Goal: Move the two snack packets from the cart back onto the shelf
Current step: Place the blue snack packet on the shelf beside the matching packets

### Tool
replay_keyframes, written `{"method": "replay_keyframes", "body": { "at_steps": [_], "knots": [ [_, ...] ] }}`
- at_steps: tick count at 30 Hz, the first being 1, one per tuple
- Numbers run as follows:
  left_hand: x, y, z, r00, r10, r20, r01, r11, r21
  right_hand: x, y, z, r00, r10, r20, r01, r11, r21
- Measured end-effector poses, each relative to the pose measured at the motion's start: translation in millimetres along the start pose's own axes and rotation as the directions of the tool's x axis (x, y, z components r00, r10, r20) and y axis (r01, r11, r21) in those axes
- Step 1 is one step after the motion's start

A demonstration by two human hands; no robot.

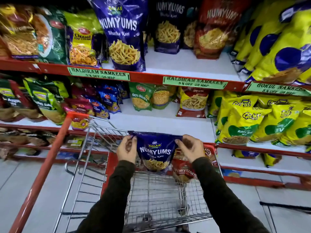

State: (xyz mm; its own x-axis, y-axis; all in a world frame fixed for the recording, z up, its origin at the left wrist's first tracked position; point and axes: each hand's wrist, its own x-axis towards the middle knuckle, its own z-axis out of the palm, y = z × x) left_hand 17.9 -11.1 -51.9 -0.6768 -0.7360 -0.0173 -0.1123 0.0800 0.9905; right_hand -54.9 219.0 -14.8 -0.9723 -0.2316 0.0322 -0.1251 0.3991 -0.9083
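Note:
I hold a blue Numyums packet [155, 153] upright above the wire cart [94, 165]. My left hand [127, 149] pinches its top left corner and my right hand [189, 147] pinches its top right corner. A red Numyums packet [182, 172] lies in the cart at the right, partly hidden behind the blue one and my right wrist. On the upper shelf [188, 66], a matching blue packet [123, 34] stands at the front, another blue one [168, 26] and a red one [213, 29] stand further back, with bare white shelf between them.
The cart's red handle bar [47, 165] runs diagonally at the left. Yellow Gokul packets [252, 118] crowd the right side of the middle shelf [161, 123], and mixed Haldiram packets [50, 36] fill the left. Green price labels [99, 74] hang on the red shelf edges. Grey floor tiles lie below.

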Motion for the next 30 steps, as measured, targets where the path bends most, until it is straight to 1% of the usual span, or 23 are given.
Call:
{"method": "replay_keyframes", "body": {
  "at_steps": [2, 4, 7, 10, 15, 18, 20, 23, 25, 28, 30],
  "knots": [
    [6.7, 23.0, 10.2, 0.996, 0.090, -0.015, -0.090, 0.996, -0.014, 14.0, -13.3, -12.7, 0.997, -0.037, -0.067, 0.040, 0.998, 0.053],
    [13.3, 44.9, 19.9, 0.981, 0.187, -0.041, -0.187, 0.982, -0.009, 24.8, -30.3, -26.1, 0.991, -0.088, -0.101, 0.098, 0.990, 0.098],
    [25.3, 79.3, 34.6, 0.958, 0.276, -0.082, -0.280, 0.959, -0.037, 41.4, -55.2, -46.5, 0.977, -0.168, -0.132, 0.187, 0.972, 0.144],
    [37.5, 116.5, 48.6, 0.923, 0.376, -0.081, -0.382, 0.921, -0.078, 59.4, -83.2, -66.9, 0.961, -0.195, -0.194, 0.242, 0.935, 0.259],
    [59.7, 188.7, 70.1, 0.871, 0.484, -0.086, -0.490, 0.845, -0.212, 90.5, -139.8, -98.3, 0.905, -0.281, -0.321, 0.397, 0.829, 0.395],
    [72.2, 232.5, 81.2, 0.834, 0.539, -0.117, -0.550, 0.797, -0.249, 111.5, -169.7, -116.7, 0.886, -0.289, -0.362, 0.437, 0.779, 0.449],
    [83.3, 259.8, 88.4, 0.813, 0.570, -0.115, -0.580, 0.780, -0.232, 128.2, -188.4, -129.9, 0.869, -0.325, -0.373, 0.477, 0.752, 0.455],
    [102.4, 297.3, 100.4, 0.793, 0.604, -0.081, -0.607, 0.773, -0.184, 153.4, -216.6, -146.5, 0.855, -0.323, -0.406, 0.502, 0.710, 0.493],
    [113.1, 320.2, 109.7, 0.799, 0.598, -0.063, -0.599, 0.784, -0.160, 169.4, -234.0, -154.5, 0.860, -0.291, -0.419, 0.491, 0.698, 0.522],
    [127.7, 342.7, 123.5, 0.861, 0.505, -0.061, -0.508, 0.845, -0.167, 190.3, -253.2, -163.2, 0.879, -0.261, -0.400, 0.453, 0.719, 0.527],
    [134.6, 354.0, 132.6, 0.904, 0.425, -0.045, -0.424, 0.880, -0.215, 206.4, -260.8, -167.6, 0.888, -0.257, -0.380, 0.432, 0.749, 0.502]
  ]
}}
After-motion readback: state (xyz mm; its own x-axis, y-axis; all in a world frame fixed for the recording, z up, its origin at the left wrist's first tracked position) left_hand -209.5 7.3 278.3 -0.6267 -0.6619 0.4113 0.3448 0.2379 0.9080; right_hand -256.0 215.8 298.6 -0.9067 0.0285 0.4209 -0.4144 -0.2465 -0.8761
